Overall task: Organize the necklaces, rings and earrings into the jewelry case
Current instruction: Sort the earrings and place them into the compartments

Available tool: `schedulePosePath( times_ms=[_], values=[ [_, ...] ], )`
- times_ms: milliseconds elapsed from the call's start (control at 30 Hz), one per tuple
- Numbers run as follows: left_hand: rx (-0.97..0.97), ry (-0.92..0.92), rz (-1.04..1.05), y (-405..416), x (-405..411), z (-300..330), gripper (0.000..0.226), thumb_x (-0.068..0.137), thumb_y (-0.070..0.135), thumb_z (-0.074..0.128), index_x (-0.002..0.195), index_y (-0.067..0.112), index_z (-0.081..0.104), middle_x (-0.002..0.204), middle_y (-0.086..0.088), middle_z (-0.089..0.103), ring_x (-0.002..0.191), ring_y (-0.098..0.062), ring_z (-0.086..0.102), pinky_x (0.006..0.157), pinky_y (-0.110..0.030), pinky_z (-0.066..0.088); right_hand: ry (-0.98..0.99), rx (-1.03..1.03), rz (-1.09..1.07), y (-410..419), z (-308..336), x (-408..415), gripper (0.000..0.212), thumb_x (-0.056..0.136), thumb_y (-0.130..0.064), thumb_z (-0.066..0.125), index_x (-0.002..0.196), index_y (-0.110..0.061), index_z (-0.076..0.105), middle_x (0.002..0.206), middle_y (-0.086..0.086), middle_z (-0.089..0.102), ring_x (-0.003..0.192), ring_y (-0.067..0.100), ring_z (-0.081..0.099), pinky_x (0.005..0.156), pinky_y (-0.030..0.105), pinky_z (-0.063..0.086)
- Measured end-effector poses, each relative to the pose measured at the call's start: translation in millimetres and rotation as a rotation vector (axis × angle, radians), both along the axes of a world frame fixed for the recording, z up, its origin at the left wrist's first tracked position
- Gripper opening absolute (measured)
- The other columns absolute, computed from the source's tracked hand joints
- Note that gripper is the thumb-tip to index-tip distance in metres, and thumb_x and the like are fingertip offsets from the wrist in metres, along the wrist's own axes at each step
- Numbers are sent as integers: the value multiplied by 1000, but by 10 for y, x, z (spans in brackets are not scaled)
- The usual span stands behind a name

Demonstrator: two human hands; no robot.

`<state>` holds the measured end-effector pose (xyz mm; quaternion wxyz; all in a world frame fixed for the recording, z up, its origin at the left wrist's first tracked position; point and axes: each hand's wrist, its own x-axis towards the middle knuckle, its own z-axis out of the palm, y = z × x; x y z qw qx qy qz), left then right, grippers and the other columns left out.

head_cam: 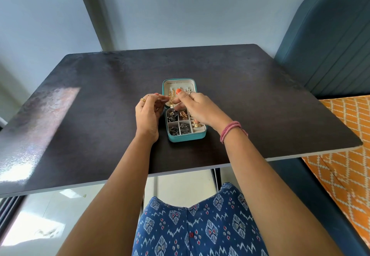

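Teal zip-around jewelry case [187, 135] lies open mid-way across the dark table [260, 99], both hands over it, left hand [148, 113] and right hand [197, 105] fingers curled, pinching gold earrings [171, 95] at the lid.

Quick count: one bench [260, 99] filling the middle of the frame, one teal jewelry case [187, 137] open at its center, two hands [147, 113] over it. Four small square compartments [173, 129] show in the case's lower half; the jewelry inside is too tangled to count.
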<state>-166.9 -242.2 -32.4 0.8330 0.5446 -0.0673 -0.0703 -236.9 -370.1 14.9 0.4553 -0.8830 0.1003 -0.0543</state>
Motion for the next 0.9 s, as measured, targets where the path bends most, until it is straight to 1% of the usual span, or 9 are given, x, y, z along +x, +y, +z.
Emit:
schedulePosePath(
  times_ms=[67, 133, 267, 333, 433, 500, 600, 767, 900],
  values=[
    [1, -1, 3, 3, -4, 2, 15, 92, 8, 46, 85, 8, 60, 79, -2, 71, 84, -14, 67, 86, -32, 52, 1, 14, 2, -6, -13, 9, 47, 100, -53, 29, 105, -24, 65, 102, -9, 71, 56, 0, 55, 51, 14, 39],
    [2, 1, 9, 4, -8, 5, 16, 92, 8, 46, 84, 9, 60, 79, -2, 71, 85, -15, 67, 88, -33, 52, -32, 46, -4, -24, -20, 4, 45, 101, -51, 30, 102, -23, 65, 101, -7, 72, 43, -1, 50, 43, 11, 38],
    [-24, 17, 4, 4, -10, 16, 18, 92, 6, 46, 81, 9, 60, 79, -3, 71, 86, -16, 67, 91, -36, 51, -203, 222, -111, -138, -35, -21, 42, 102, -43, 35, 100, -16, 68, 99, -2, 72, 40, 0, 47, 42, 15, 40],
    [-59, 38, 30, 13, -6, 21, 19, 91, 6, 46, 79, 10, 60, 83, -6, 70, 87, -16, 66, 95, -39, 49, -282, 298, -192, -221, -54, -36, 38, 102, -39, 38, 99, -17, 68, 100, -1, 72, 48, 1, 53, 47, 13, 40],
    [-55, 86, 83, 14, 8, 32, 16, 93, 9, 48, 84, 14, 61, 98, -8, 68, 102, -18, 64, 104, -39, 45, -307, 361, -286, -335, -105, -48, 29, 102, -36, 41, 104, -20, 65, 107, -5, 68, 75, 3, 61, 58, 14, 45],
    [-46, 131, 79, 3, 26, 33, 12, 95, 12, 49, 98, 15, 60, 108, -5, 67, 112, -18, 62, 106, -37, 44, -305, 423, -311, -373, -187, -56, 24, 101, -34, 44, 111, -22, 62, 115, -6, 64, 92, 4, 61, 71, 19, 50],
    [-51, 183, 24, -11, 68, 13, 21, 98, 14, 48, 118, 13, 54, 115, -3, 63, 119, -20, 58, 106, -34, 44, -306, 505, -314, -379, -354, -51, 26, 100, -33, 46, 121, -24, 58, 121, -8, 58, 110, 6, 58, 91, 25, 50],
    [-23, 221, -36, -12, 126, -3, 35, 97, 19, 48, 128, 4, 51, 123, -12, 63, 113, -20, 63, 98, -32, 50, -269, 417, -270, -384, -482, -9, 38, 100, -36, 46, 134, -21, 52, 135, -4, 55, 119, 6, 54, 106, 31, 44],
    [-27, 216, -58, -7, 126, 16, 31, 98, 19, 45, 122, 3, 57, 116, -10, 67, 110, -20, 65, 95, -30, 52, -231, 245, -198, -331, -480, -23, 45, 100, -37, 45, 140, -16, 48, 134, -1, 58, 118, 4, 55, 103, 25, 45]
  ],
)
